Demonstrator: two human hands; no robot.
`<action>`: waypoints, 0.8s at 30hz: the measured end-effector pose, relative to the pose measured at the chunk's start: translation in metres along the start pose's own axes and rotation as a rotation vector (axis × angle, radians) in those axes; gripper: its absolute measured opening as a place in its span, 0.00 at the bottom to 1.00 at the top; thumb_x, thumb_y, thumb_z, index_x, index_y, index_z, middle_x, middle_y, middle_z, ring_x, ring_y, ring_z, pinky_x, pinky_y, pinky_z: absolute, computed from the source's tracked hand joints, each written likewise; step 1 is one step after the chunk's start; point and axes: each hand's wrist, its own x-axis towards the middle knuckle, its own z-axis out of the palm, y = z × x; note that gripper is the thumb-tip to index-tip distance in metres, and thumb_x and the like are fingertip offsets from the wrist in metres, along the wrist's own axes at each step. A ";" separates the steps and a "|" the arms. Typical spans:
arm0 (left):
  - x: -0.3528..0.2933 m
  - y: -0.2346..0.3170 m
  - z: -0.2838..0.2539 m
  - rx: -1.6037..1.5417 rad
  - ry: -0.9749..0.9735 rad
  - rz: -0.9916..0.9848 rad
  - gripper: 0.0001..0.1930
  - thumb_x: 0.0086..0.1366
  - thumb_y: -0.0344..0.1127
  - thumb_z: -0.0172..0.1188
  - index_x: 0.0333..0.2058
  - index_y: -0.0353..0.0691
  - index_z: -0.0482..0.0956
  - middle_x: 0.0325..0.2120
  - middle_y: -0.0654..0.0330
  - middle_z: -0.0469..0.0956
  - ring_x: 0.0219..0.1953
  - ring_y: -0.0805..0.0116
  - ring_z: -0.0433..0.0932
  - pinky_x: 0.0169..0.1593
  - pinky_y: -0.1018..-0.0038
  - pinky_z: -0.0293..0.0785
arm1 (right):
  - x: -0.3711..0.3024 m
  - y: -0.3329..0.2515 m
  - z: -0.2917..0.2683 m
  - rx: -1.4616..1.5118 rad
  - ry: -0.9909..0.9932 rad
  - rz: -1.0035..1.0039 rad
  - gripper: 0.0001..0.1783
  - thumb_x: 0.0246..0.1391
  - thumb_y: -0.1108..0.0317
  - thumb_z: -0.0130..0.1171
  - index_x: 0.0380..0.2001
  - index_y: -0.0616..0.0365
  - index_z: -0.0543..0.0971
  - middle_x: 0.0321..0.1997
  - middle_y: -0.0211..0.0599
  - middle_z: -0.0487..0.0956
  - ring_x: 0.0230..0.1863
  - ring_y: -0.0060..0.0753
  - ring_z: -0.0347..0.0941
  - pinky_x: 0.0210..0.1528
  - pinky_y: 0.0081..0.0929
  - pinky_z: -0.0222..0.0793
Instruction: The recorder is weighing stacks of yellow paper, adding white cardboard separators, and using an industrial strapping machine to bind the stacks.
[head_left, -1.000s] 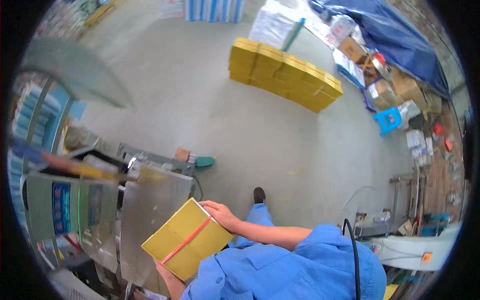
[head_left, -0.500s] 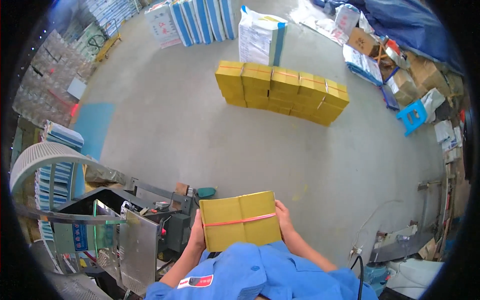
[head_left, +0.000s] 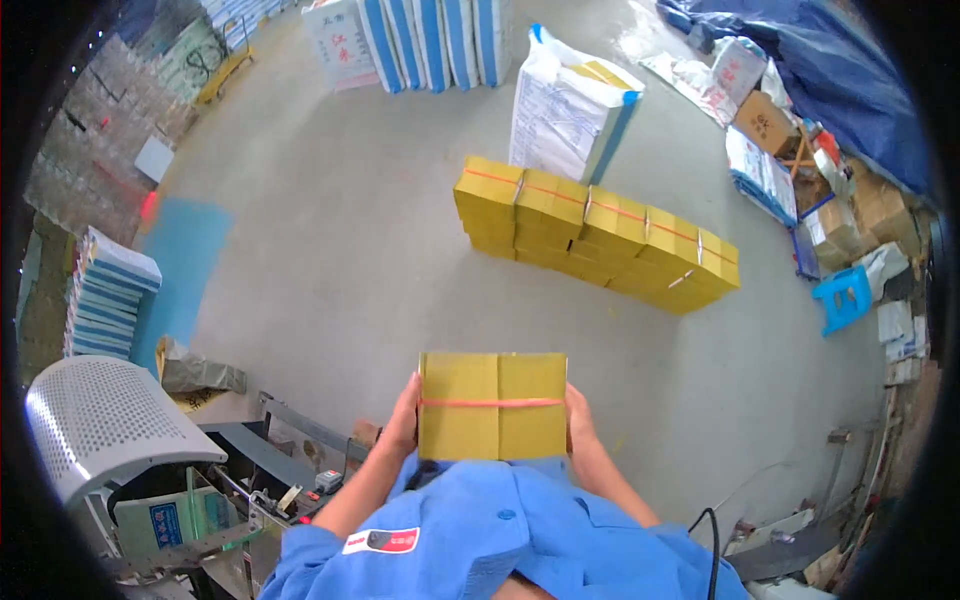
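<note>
A yellow cardboard bundle [head_left: 460, 435], bound by a red strap across its middle, is held level in front of my blue jacket. My left hand [head_left: 402, 415] presses flat along its left side, and my right hand [head_left: 579, 418] grips the right side. Ahead on the floor stands a row of similar yellow bundles [head_left: 610, 235], stacked in layers, with red straps running along the top. Right behind that row, a white and blue sack [head_left: 560, 115] stands upright with something yellow showing in its open top.
A machine with a perforated white cover [head_left: 115, 420] stands close on my left. Stacked white and blue sacks [head_left: 110, 295] lie beyond it, and more sacks [head_left: 435, 45] stand at the back. Along the right are a blue stool [head_left: 843, 298], cardboard boxes [head_left: 765, 122] and a blue tarp [head_left: 830, 70].
My body has moved forward, so the yellow row looks nearer and further right. The bundle in my hands has gone from slightly tilted to level. Both hands keep their hold.
</note>
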 end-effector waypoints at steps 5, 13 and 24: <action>0.112 0.099 0.006 0.154 -0.046 0.145 0.33 0.70 0.55 0.47 0.65 0.40 0.56 0.60 0.55 0.65 0.60 0.63 0.66 0.62 0.65 0.64 | 0.110 -0.042 0.059 0.095 -0.060 -0.014 0.21 0.62 0.58 0.51 0.51 0.63 0.73 0.47 0.39 0.78 0.46 0.32 0.76 0.46 0.28 0.75; 0.329 0.216 0.009 0.239 -0.021 0.119 0.37 0.67 0.56 0.52 0.66 0.39 0.54 0.60 0.54 0.64 0.62 0.62 0.63 0.64 0.66 0.59 | 0.332 -0.122 0.114 0.005 -0.015 -0.108 0.19 0.61 0.60 0.55 0.49 0.62 0.75 0.44 0.37 0.79 0.44 0.30 0.77 0.45 0.29 0.76; 0.607 0.301 -0.003 0.381 -0.056 -0.055 0.49 0.56 0.54 0.64 0.69 0.43 0.49 0.65 0.53 0.59 0.67 0.58 0.57 0.67 0.64 0.54 | 0.572 -0.161 0.136 0.104 0.242 0.032 0.21 0.65 0.58 0.52 0.54 0.60 0.72 0.48 0.35 0.77 0.46 0.29 0.75 0.46 0.31 0.76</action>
